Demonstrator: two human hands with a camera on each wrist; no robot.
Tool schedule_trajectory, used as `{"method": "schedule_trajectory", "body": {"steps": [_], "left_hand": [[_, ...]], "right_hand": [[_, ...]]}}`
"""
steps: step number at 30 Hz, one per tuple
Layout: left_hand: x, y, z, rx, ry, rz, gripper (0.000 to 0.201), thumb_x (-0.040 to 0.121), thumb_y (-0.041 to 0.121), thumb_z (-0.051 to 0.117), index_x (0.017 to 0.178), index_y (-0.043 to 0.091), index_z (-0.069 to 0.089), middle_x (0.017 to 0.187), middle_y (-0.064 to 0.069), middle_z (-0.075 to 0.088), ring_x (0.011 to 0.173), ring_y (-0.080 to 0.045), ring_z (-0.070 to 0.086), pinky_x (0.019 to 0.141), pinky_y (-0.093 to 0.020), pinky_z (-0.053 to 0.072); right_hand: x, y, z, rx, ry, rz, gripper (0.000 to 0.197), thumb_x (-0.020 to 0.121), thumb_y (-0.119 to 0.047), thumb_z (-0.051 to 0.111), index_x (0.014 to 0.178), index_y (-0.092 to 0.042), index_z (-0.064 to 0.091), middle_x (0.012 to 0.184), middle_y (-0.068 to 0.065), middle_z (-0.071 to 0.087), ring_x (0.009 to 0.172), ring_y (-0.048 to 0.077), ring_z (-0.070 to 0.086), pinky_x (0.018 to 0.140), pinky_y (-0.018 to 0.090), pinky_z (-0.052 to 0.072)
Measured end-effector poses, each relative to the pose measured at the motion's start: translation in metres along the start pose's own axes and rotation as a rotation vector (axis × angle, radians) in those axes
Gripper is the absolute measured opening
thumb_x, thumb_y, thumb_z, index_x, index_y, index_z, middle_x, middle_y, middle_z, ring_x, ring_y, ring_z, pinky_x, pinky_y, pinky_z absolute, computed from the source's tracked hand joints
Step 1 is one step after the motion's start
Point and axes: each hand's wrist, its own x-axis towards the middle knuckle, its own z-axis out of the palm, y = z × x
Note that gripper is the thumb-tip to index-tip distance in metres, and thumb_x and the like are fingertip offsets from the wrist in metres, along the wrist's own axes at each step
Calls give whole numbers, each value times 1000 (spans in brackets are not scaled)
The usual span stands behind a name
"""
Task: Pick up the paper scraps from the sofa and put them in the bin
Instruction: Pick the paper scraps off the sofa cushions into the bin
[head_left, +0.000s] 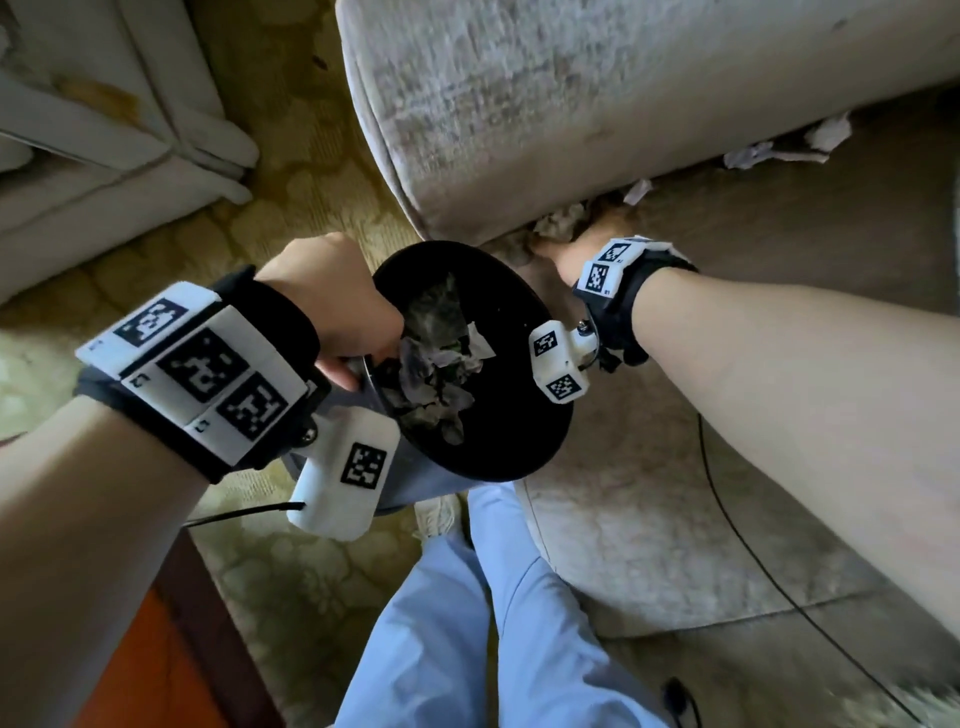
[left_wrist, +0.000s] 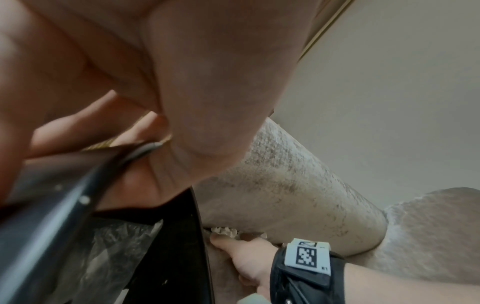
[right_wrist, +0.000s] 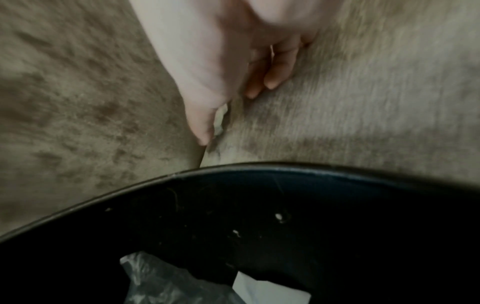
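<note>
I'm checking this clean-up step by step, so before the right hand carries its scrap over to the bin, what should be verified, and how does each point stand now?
1. Left hand grips the bin at its rim: ok.
2. Bin mouth open and close beside the sofa: ok.
3. Right hand reaches the crumpled scrap in the sofa crease: ok.
4. Scrap firmly held: cannot tell; the right wrist view is blurred.
5. Room left in the bin above the paper inside: ok.
6. Sofa cleared of paper: not ok; more scraps lie farther along the crease.
</note>
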Motion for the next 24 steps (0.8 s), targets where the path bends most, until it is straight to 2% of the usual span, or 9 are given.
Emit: {"method": "schedule_trajectory", "body": {"steps": [2, 4, 8, 10, 13, 15, 17, 20, 24], "left_hand": [[1, 2, -4, 6, -14, -11, 9, 76, 6, 65, 72, 0, 70, 45, -6, 68, 31, -13, 62, 24, -13, 31], [3, 3, -6, -9, -15, -10, 8, 75, 6, 67, 69, 1, 68, 45, -6, 67, 31, -14, 62, 24, -12, 30], [5, 3, -5, -68, 3, -5, 5, 75, 2, 66, 76, -1, 70, 54, -11, 68, 38, -21, 68, 25, -14, 35], [4, 3, -4, -67, 4, -11, 8, 75, 2, 66, 80, -1, 71, 56, -11, 69, 41, -22, 70, 25, -14, 36], [5, 4, -5, -57, 7, -20, 11, 74, 3, 67, 84, -1, 71, 52, -9, 69, 41, -21, 70, 25, -14, 35], [5, 5, -5, -48, 5, -18, 12, 76, 4, 67, 86, -2, 71, 46, -6, 68, 41, -19, 70, 25, -14, 34], [4, 7, -6, -34, -9, -6, 12, 78, 3, 66, 88, -2, 70, 47, -6, 69, 40, -18, 69, 28, -14, 39], [3, 9, -5, -28, -25, -13, 11, 77, 2, 68, 84, -3, 74, 57, -10, 74, 49, -21, 73, 55, -25, 56], [-3, 11, 0, -46, -18, 20, 5, 78, 5, 72, 81, 2, 70, 61, -9, 71, 70, -25, 75, 73, -32, 62]], "right_hand": [[1, -7, 3, -138, -27, 50, 64, 92, -33, 61, 145, -7, 37, 146, 21, 41, 132, 40, 43, 106, 48, 39], [15, -13, 10, -227, 22, 37, 44, 94, -17, 50, 137, -17, 51, 138, 17, 52, 125, 42, 49, 101, 56, 43], [39, -13, 17, -322, -17, 14, 45, 85, -6, 53, 125, -26, 61, 127, 11, 63, 117, 40, 57, 94, 70, 40], [46, -11, 19, -291, 38, 12, 44, 80, -4, 63, 118, -26, 66, 116, 6, 70, 108, 32, 64, 91, 63, 47], [29, -7, 10, 151, 88, -27, 28, 80, -28, 67, 108, -22, 68, 113, 4, 68, 104, 30, 63, 93, 48, 51], [18, -3, 5, 192, 104, -53, 15, 81, -37, 64, 82, -23, 66, 100, 0, 67, 95, 28, 61, 91, 36, 51], [16, 4, 4, 188, 64, -56, 25, 68, -43, 68, 77, -20, 68, 83, -7, 70, 81, 25, 64, 84, 33, 55], [18, 11, 3, 291, 7, -12, 50, 38, -50, 75, 70, -12, 75, 58, 1, 69, 56, 26, 64, 71, 36, 60], [-28, 0, -15, 367, -214, -167, 24, 52, -29, 79, 60, -6, 73, 52, 1, 59, 53, 18, 49, 53, 28, 39]]}}
